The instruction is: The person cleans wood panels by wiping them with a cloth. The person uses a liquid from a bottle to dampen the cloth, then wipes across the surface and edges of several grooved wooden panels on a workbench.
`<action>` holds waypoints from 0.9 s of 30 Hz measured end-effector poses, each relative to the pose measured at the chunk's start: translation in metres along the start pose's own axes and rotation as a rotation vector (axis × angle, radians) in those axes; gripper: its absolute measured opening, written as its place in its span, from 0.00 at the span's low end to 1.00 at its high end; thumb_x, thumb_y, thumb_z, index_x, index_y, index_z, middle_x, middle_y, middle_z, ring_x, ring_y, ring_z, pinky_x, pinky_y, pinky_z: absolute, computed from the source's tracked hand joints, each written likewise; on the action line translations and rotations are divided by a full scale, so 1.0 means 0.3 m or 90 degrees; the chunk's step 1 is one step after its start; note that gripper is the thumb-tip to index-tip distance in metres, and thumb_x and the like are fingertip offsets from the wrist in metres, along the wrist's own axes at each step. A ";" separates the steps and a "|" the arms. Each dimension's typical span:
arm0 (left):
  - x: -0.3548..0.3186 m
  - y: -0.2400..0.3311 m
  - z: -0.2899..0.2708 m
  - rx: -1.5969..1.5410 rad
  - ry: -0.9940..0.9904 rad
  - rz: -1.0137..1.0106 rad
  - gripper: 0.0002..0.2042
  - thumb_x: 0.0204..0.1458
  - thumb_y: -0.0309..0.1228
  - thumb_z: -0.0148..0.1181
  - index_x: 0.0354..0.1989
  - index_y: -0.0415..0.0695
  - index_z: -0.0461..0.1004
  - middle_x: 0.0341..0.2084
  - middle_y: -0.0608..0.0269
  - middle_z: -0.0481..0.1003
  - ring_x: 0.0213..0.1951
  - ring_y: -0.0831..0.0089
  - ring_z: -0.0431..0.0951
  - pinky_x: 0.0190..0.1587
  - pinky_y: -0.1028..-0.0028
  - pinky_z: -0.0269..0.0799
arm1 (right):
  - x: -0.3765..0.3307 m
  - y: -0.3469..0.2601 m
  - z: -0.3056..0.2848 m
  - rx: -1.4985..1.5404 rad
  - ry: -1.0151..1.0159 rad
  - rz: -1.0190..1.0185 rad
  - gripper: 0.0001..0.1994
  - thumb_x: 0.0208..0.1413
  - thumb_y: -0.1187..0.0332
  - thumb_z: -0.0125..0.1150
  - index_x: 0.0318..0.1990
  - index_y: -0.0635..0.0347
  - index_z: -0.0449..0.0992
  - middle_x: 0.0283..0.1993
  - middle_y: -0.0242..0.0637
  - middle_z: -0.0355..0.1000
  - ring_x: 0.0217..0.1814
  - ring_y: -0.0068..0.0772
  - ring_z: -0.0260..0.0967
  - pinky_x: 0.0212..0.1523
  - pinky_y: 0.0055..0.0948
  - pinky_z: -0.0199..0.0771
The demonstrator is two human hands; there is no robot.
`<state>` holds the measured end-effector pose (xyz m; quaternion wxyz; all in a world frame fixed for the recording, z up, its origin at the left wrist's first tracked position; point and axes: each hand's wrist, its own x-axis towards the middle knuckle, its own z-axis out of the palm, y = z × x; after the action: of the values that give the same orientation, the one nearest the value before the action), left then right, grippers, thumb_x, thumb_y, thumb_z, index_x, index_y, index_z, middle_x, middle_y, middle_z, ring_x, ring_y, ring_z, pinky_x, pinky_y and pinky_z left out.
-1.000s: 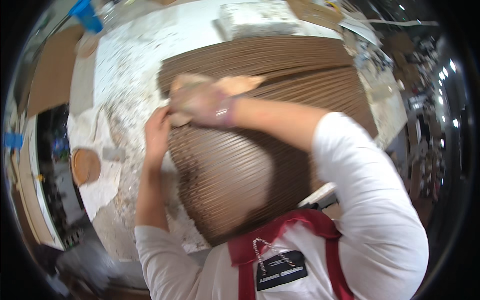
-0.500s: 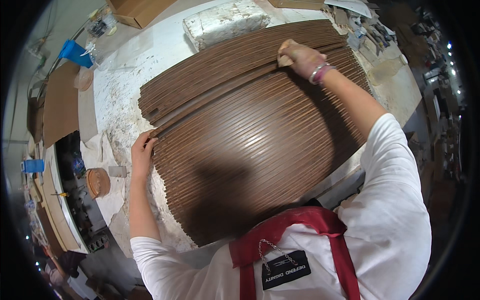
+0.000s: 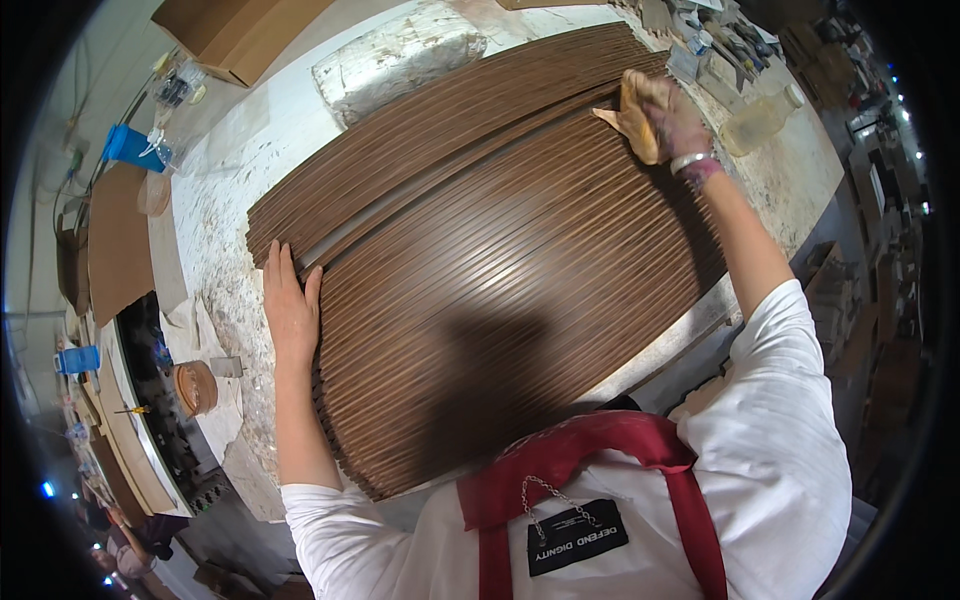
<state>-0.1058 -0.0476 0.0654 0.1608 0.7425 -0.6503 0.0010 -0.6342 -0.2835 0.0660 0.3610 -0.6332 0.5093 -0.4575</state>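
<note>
Step in hand, as I read it: wiping down the slatted panels. Right hand (image 3: 668,112) was clenched around a tan rag (image 3: 634,110), pressed on the far right end of the near ribbed brown panel (image 3: 500,300), upper right of the frame. Left hand (image 3: 291,308) was flat and released, fingers spread, palm down on that panel's left edge at centre left, pinning it and gripping nothing.

Panel position: it lay across the middle of the white, stained counter (image 3: 230,200), slats running from lower left up to upper right, near edge overhanging toward the person's red apron (image 3: 590,450).

Counts:
- 2 ribbed brown panels: the near one, plus a narrower second panel (image 3: 440,120) just behind it, touching or nearly so along a pale seam (I couldn't tell if they overlapped).
- 1 rag.
- 1 clear plastic bottle (image 3: 757,120), just right of the rag hand.
- 1 wrapped white block (image 3: 400,60) at the upper centre.
- 1 blue cup (image 3: 128,145) at the upper left.
- 1 cardboard box (image 3: 235,30) at the top left.
- 1 round brown tin (image 3: 195,388) at the lower left.

Next move, my judgement: a long stroke along the grooves, not across, with even pressure, left hand holding the panel firm so it wouldn't skate on the counter.
</note>
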 end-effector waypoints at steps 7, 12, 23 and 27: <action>0.033 0.074 -0.027 0.139 0.056 0.031 0.20 0.57 0.39 0.57 0.55 0.43 0.70 0.57 0.54 0.67 0.58 0.57 0.66 0.59 0.57 0.56 | -0.083 -0.114 0.141 -0.313 0.036 0.055 0.11 0.59 0.68 0.52 0.47 0.61 0.73 0.38 0.38 0.73 0.46 0.39 0.72 0.51 0.31 0.71; 0.209 0.294 0.109 -0.039 0.016 0.115 0.17 0.55 0.36 0.59 0.51 0.42 0.72 0.49 0.53 0.70 0.51 0.54 0.70 0.53 0.59 0.63 | -0.086 -0.331 0.634 -0.206 -0.364 -0.328 0.15 0.50 0.61 0.51 0.37 0.63 0.76 0.42 0.39 0.72 0.47 0.36 0.71 0.52 0.34 0.71; 0.247 0.299 0.169 -0.133 0.024 0.084 0.11 0.55 0.32 0.59 0.47 0.48 0.73 0.42 0.58 0.69 0.47 0.58 0.68 0.49 0.60 0.61 | 0.144 -0.059 0.138 -0.559 -0.138 0.010 0.16 0.57 0.62 0.57 0.50 0.58 0.74 0.49 0.45 0.74 0.52 0.47 0.71 0.53 0.35 0.69; 0.280 0.238 0.122 -0.107 0.106 0.060 0.15 0.56 0.35 0.58 0.51 0.46 0.72 0.51 0.55 0.69 0.55 0.56 0.66 0.56 0.58 0.58 | 0.122 -0.256 0.290 -0.522 -0.149 -0.078 0.18 0.58 0.61 0.55 0.54 0.55 0.72 0.53 0.42 0.71 0.54 0.47 0.69 0.55 0.35 0.68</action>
<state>-0.1693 -0.1450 0.0654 0.2758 0.6921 -0.6669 0.0157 -0.5254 -0.3029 0.1168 0.1073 -0.8010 0.5659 -0.1631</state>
